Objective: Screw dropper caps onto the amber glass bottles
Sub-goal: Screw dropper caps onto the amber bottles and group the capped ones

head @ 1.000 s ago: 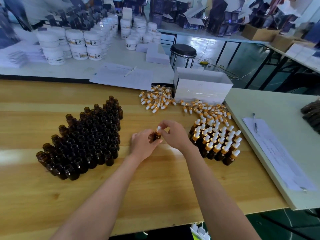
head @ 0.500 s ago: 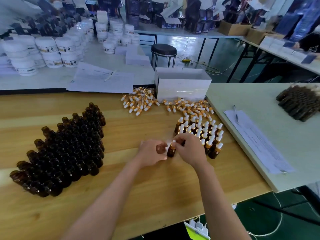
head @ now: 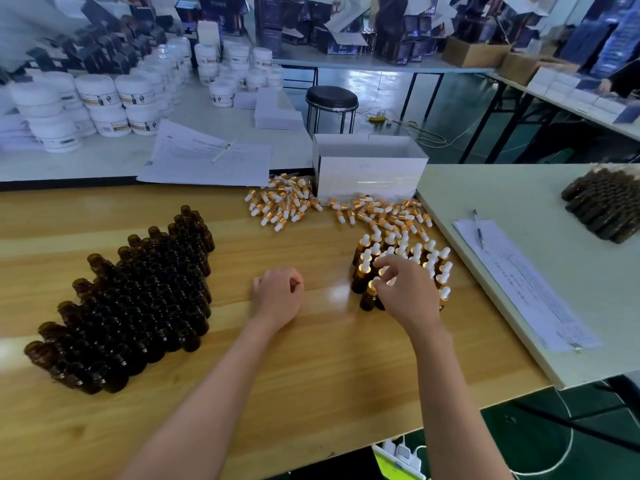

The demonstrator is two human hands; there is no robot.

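Head view. The left hand (head: 278, 294) is resting on the worktop (head: 311, 358) in front of the white box (head: 367, 174), loosely curled and grasping nothing. The right hand (head: 405, 292) is curling over the dropper cap (head: 372, 289) of a capped bottle (head: 367, 301) in front of the box; whether it is gripping cannot be told. Uncapped amber bottles (head: 138, 299) are standing well to the box's left.

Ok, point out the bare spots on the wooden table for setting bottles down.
Bare: the wide near strip of table around both forearms; the lane between open bottles and capped bottles, beyond the left hand; the far-left strip behind the open bottles. Crowded: far right, with loose caps, box and right hand.
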